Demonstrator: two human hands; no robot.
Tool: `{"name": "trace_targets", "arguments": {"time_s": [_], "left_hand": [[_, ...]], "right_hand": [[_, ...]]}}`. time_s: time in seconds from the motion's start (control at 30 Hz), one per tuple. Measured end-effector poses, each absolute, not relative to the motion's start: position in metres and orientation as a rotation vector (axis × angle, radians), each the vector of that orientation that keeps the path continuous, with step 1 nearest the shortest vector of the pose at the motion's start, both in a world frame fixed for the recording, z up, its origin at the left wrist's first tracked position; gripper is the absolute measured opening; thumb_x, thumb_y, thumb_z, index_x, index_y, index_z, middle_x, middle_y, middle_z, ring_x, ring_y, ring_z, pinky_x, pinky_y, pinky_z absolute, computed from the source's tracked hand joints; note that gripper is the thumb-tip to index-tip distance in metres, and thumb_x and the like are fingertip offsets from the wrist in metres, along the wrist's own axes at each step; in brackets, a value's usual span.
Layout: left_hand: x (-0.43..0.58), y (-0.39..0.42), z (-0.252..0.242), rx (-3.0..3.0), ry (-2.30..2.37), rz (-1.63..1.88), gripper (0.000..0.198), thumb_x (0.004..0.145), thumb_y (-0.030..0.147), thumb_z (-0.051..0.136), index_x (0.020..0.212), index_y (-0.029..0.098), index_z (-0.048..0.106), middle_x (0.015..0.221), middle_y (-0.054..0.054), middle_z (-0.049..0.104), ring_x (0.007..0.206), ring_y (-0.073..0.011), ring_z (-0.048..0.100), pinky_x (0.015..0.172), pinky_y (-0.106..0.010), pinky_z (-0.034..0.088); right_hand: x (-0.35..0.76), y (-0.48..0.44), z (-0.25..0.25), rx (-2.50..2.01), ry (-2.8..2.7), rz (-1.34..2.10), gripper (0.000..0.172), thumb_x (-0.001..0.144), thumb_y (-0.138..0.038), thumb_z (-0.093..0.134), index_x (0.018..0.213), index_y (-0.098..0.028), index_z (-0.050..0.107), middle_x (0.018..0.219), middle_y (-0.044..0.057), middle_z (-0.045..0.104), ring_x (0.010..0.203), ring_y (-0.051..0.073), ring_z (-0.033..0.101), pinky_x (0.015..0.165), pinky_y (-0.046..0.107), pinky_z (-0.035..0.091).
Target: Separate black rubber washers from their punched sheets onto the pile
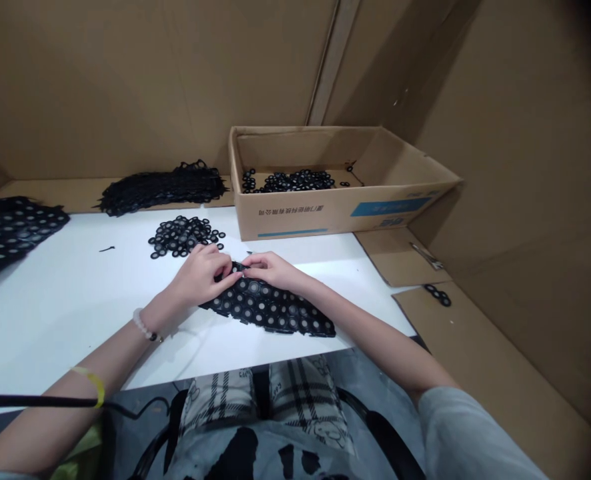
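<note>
A black sheet (275,308) covered in rows of round pale spots, each with a ring outline, lies on the white table in front of me. Its edges are ragged. My left hand (208,275) has its fingers closed on the sheet's far edge, and the wrist wears a beaded bracelet. Right beside it, my right hand (265,268) pinches the same edge between thumb and fingers. The fingertips nearly meet, and what lies exactly between them is partly hidden. Just beyond my left hand is a pile of loose black rings (183,233).
At the back stands an open cardboard box (290,217) with many black rings inside. A stack of ragged black sheets (163,189) lies left of it; more spotted sheets (15,230) are at far left. Tweezers (426,256) and joined rings (437,295) lie on cardboard at right. Cardboard walls enclose the table.
</note>
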State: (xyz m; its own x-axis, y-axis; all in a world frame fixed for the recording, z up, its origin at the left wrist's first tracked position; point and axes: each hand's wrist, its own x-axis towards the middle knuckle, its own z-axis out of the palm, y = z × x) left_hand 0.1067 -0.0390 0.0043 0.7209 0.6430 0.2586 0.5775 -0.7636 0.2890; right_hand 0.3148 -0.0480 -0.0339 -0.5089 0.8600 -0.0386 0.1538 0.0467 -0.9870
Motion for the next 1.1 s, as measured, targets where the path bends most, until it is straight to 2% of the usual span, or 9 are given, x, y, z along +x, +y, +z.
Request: {"name": "trace_targets", "arguments": {"time_s": [0.1, 0.17, 0.3, 0.43, 0.57, 0.7, 0.83, 0.97, 1.1], "left_hand": [[0.109, -0.040, 0.003, 2.679, 1.014, 0.451, 0.034, 0.092, 0.041, 0.044, 0.066, 0.019, 0.045, 0.063, -0.001, 0.053, 0.073, -0.0196, 0.048, 0.072, -0.035, 0.033], [0.110, -0.039, 0.002, 2.631, 1.052, 0.426, 0.033, 0.094, 0.039, 0.040, 0.068, 0.019, 0.047, 0.066, -0.002, 0.054, 0.074, -0.0204, 0.049, 0.071, -0.034, 0.033], [0.110, -0.038, 0.002, 2.633, 1.205, 0.344, 0.030, 0.094, 0.030, 0.035, 0.070, 0.019, 0.050, 0.069, -0.004, 0.057, 0.078, -0.0229, 0.050, 0.072, -0.037, 0.034], [0.110, -0.039, 0.002, 2.618, 1.195, 0.340, 0.024, 0.090, 0.029, 0.041, 0.071, 0.019, 0.052, 0.068, -0.004, 0.058, 0.078, -0.0227, 0.050, 0.072, -0.037, 0.034], [0.112, -0.043, 0.004, 2.613, 1.101, 0.395, 0.017, 0.086, 0.026, 0.045, 0.075, 0.019, 0.055, 0.070, -0.003, 0.060, 0.076, -0.0216, 0.049, 0.073, -0.037, 0.035], [0.113, -0.047, 0.006, 2.651, 1.040, 0.442, 0.014, 0.085, 0.025, 0.045, 0.077, 0.018, 0.055, 0.072, -0.003, 0.060, 0.078, -0.0221, 0.049, 0.073, -0.037, 0.035], [0.114, -0.049, 0.005, 2.642, 1.032, 0.459, 0.014, 0.085, 0.024, 0.045, 0.078, 0.019, 0.057, 0.074, -0.004, 0.060, 0.078, -0.0225, 0.049, 0.072, -0.037, 0.036], [0.115, -0.050, 0.002, 2.553, 1.048, 0.487, 0.021, 0.088, 0.032, 0.046, 0.074, 0.019, 0.055, 0.071, -0.004, 0.057, 0.075, -0.0217, 0.049, 0.069, -0.035, 0.037], [0.116, -0.048, -0.002, 2.437, 1.113, 0.519, 0.030, 0.091, 0.039, 0.043, 0.070, 0.020, 0.052, 0.069, -0.003, 0.053, 0.074, -0.0211, 0.049, 0.068, -0.034, 0.038]], "right_hand": [[0.314, -0.050, -0.034, -0.976, -1.762, 1.454, 0.017, 0.082, -0.027, 0.058, 0.092, -0.014, 0.063, 0.072, -0.001, 0.060, 0.068, 0.014, 0.054, 0.070, 0.027, 0.042], [0.312, -0.053, -0.031, -0.945, -1.795, 1.368, 0.017, 0.084, -0.024, 0.055, 0.095, -0.015, 0.064, 0.084, 0.002, 0.065, 0.080, 0.016, 0.058, 0.079, 0.030, 0.044], [0.309, -0.061, -0.024, -0.973, -1.926, 1.085, 0.019, 0.086, -0.018, 0.050, 0.098, -0.018, 0.065, 0.099, 0.004, 0.067, 0.095, 0.018, 0.059, 0.089, 0.031, 0.042], [0.308, -0.065, -0.021, -1.017, -1.986, 1.014, 0.018, 0.086, -0.018, 0.048, 0.097, -0.019, 0.063, 0.096, 0.003, 0.066, 0.089, 0.017, 0.058, 0.085, 0.030, 0.042], [0.308, -0.062, -0.022, -1.053, -1.873, 1.194, 0.011, 0.084, -0.024, 0.052, 0.088, -0.018, 0.060, 0.084, 0.001, 0.062, 0.078, 0.014, 0.056, 0.078, 0.028, 0.043], [0.308, -0.059, -0.021, -1.028, -1.723, 1.421, 0.018, 0.087, -0.033, 0.050, 0.080, -0.017, 0.057, 0.076, 0.000, 0.058, 0.067, 0.012, 0.053, 0.068, 0.026, 0.044], [0.307, -0.058, -0.020, -1.023, -1.674, 1.510, 0.014, 0.085, -0.028, 0.051, 0.078, -0.016, 0.054, 0.071, 0.000, 0.057, 0.063, 0.012, 0.051, 0.064, 0.026, 0.042], [0.307, -0.059, -0.019, -1.007, -1.729, 1.460, 0.014, 0.085, -0.027, 0.051, 0.076, -0.017, 0.051, 0.069, -0.002, 0.052, 0.065, 0.013, 0.050, 0.066, 0.026, 0.041], [0.308, -0.063, -0.018, -1.008, -1.871, 1.252, 0.016, 0.089, -0.030, 0.048, 0.078, -0.019, 0.049, 0.074, -0.002, 0.050, 0.072, 0.014, 0.047, 0.071, 0.027, 0.038]]}}
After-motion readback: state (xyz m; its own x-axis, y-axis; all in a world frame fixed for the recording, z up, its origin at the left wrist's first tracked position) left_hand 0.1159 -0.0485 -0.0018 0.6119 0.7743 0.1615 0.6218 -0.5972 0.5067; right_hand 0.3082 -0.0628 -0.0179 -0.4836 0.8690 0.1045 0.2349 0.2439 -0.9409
